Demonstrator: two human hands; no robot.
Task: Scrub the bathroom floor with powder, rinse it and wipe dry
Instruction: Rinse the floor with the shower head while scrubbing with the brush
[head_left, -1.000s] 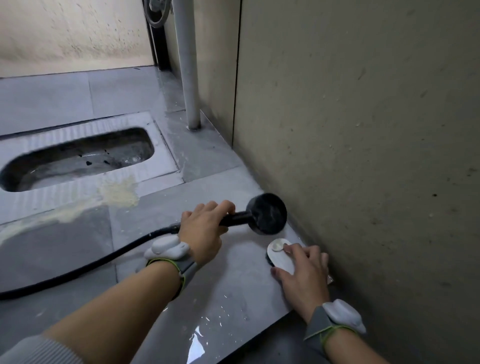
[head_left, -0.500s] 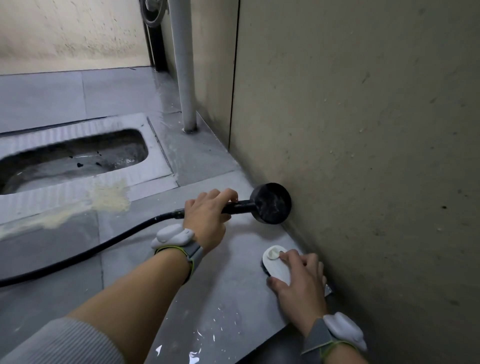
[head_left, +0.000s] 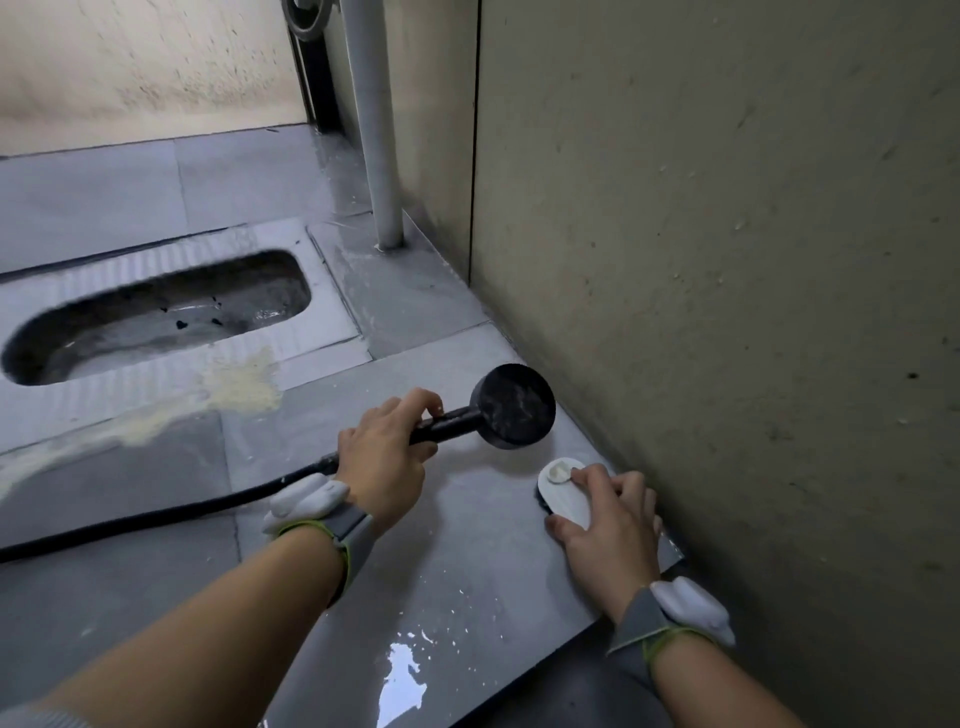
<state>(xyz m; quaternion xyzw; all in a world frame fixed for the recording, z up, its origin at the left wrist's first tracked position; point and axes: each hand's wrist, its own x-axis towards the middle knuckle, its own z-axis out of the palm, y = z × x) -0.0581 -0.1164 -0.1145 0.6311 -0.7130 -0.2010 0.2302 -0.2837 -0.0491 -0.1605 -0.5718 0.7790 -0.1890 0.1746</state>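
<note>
A: Where is the white oval plastic scrub brush (head_left: 563, 496)?

B: On the wet grey tiled floor (head_left: 457, 561), near right, just beside the beige wall (head_left: 727, 260). The right hand (head_left: 608, 525) presses down on it, fingers curled over its back; its bristles are hidden underneath.

A: And the other hand?

B: The left hand (head_left: 382, 462) grips the handle of the black round shower head (head_left: 513, 405), held just above the floor beyond the brush. Its black hose (head_left: 156, 519) runs off the left edge.

A: Room to move?

B: Open floor to the left and nearer; the wall closes the right side. The tile's near edge drops to a darker strip.

A: Farther out?

B: Yellowish powder (head_left: 239, 387) lies smeared by the grey squat toilet pan (head_left: 156, 317), cut off on the left. A grey pipe (head_left: 374, 130) stands far off.
</note>
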